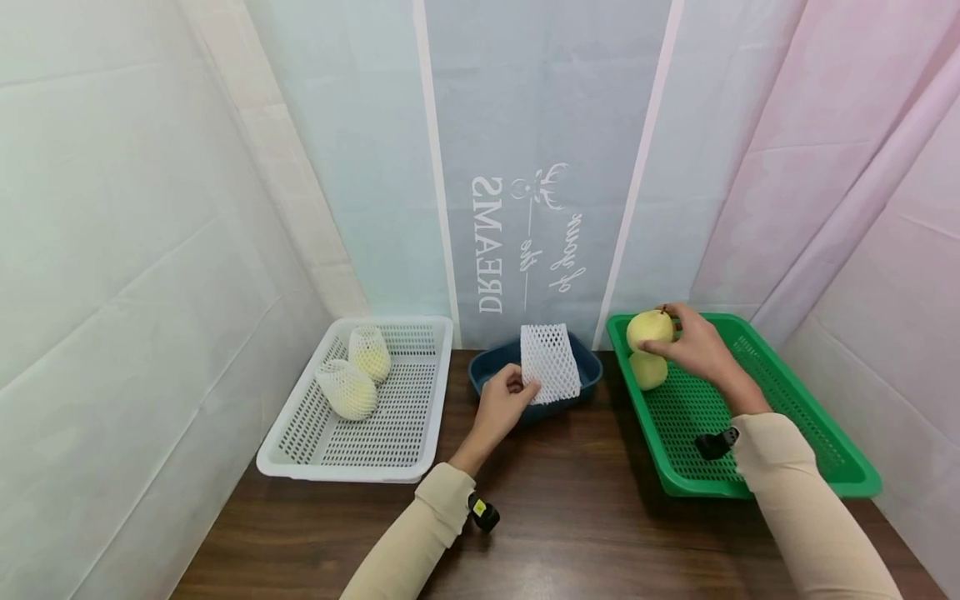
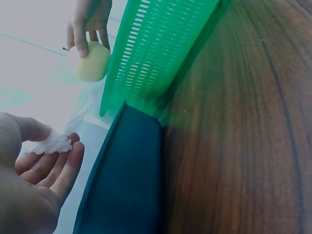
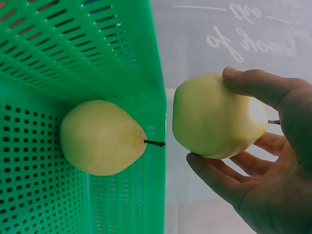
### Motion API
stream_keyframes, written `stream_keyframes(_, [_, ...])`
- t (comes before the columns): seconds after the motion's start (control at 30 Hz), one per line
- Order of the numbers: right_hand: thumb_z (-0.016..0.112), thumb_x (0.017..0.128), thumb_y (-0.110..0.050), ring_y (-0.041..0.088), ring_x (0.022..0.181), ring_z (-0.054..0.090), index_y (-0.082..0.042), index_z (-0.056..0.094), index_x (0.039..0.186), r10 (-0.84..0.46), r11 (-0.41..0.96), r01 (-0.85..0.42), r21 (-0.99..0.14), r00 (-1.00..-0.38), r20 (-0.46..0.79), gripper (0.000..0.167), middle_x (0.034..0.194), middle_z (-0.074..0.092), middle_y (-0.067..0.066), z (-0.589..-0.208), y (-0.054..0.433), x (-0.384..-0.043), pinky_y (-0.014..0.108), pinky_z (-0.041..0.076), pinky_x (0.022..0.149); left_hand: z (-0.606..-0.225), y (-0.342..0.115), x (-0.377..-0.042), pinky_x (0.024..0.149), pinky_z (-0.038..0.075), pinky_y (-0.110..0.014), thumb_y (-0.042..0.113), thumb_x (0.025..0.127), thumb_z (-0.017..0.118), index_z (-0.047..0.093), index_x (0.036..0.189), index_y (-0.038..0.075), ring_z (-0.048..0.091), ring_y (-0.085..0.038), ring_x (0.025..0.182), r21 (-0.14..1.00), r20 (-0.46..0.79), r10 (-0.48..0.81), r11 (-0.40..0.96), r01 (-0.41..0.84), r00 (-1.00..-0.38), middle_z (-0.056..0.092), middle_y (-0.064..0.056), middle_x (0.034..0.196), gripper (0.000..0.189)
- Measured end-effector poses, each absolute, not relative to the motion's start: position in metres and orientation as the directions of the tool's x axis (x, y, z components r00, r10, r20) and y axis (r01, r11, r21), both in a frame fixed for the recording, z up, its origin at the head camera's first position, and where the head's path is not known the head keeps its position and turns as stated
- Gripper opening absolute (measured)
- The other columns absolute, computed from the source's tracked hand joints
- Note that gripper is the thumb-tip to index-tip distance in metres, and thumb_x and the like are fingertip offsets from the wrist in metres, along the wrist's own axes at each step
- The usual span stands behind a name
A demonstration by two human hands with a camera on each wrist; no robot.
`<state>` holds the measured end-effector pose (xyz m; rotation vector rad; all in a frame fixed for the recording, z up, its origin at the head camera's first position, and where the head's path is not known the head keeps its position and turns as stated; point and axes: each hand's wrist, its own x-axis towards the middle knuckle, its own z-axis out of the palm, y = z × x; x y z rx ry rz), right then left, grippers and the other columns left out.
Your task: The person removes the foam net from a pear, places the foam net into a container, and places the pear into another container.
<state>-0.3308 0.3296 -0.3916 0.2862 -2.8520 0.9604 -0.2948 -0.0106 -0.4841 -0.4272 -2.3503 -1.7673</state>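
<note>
My left hand (image 1: 504, 403) pinches a white foam net sleeve (image 1: 550, 362) by its lower left edge, over the dark blue bin (image 1: 487, 363). The sleeve looks flat. My right hand (image 1: 693, 346) grips a pale yellow pear (image 1: 649, 331) with thumb and fingers at the green basket's far left corner. In the right wrist view that pear (image 3: 214, 117) is raised beside the basket wall, its stem toward the palm. A second pear (image 3: 102, 138) lies inside the green basket (image 1: 675, 486).
On the left, a white basket (image 1: 341, 472) holds two pears (image 1: 351, 392) in foam nets. All the containers stand on a brown wooden table (image 1: 555, 517). A printed cloth (image 1: 540, 108) hangs behind, close to the containers. Black cameras are strapped to both wrists.
</note>
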Motion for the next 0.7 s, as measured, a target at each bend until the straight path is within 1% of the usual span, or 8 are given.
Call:
stream_keyframes(0.27, [0.076, 0.098, -0.048, 0.059, 0.136, 0.046, 0.007, 0.036, 0.157, -0.094, 0.788, -0.179, -0.589, -0.981, 0.171, 0.090, 0.156, 0.041, 0.038, -0.398, 0.345, -0.335, 0.065, 0.056, 0.089, -0.481, -0.007, -0.303, 0.074, 0.055, -0.024, 0.022, 0.102, 0.072, 0.070, 0.108, 0.011, 0.067, -0.009, 0.082, 0.908, 0.291, 0.137, 0.273, 0.318, -0.947, 0.077, -0.005, 0.097, 0.013])
stream_keyframes(0.47, [0.074, 0.099, -0.046, 0.058, 0.133, 0.047, 0.008, 0.034, 0.158, -0.069, 0.791, -0.156, -0.592, -0.984, 0.166, 0.090, 0.154, 0.041, 0.040, -0.399, 0.351, -0.337, 0.063, 0.056, 0.086, -0.477, -0.005, -0.309, 0.071, 0.053, -0.023, 0.020, 0.101, 0.074, 0.071, 0.109, 0.008, 0.064, -0.007, 0.080, 0.912, 0.276, 0.116, 0.281, 0.299, -0.954, 0.078, -0.007, 0.097, 0.015])
stream_keyframes(0.63, [0.073, 0.100, -0.046, 0.059, 0.131, 0.048, 0.009, 0.032, 0.159, -0.049, 0.791, -0.139, -0.595, -0.985, 0.165, 0.091, 0.153, 0.040, 0.041, -0.398, 0.355, -0.338, 0.061, 0.057, 0.084, -0.479, -0.004, -0.314, 0.073, 0.053, -0.024, 0.018, 0.100, 0.074, 0.071, 0.110, 0.005, 0.065, -0.010, 0.083, 0.914, 0.262, 0.096, 0.295, 0.279, -0.960, 0.078, -0.010, 0.099, 0.016])
stream_keyframes(0.7, [0.073, 0.100, -0.046, 0.058, 0.130, 0.049, 0.010, 0.031, 0.160, -0.040, 0.791, -0.130, -0.597, -0.986, 0.162, 0.092, 0.153, 0.040, 0.041, -0.399, 0.357, -0.339, 0.060, 0.057, 0.083, -0.481, -0.004, -0.317, 0.072, 0.052, -0.023, 0.018, 0.100, 0.074, 0.070, 0.110, 0.006, 0.065, -0.009, 0.082, 0.914, 0.250, 0.092, 0.306, 0.266, -0.964, 0.078, -0.010, 0.099, 0.016])
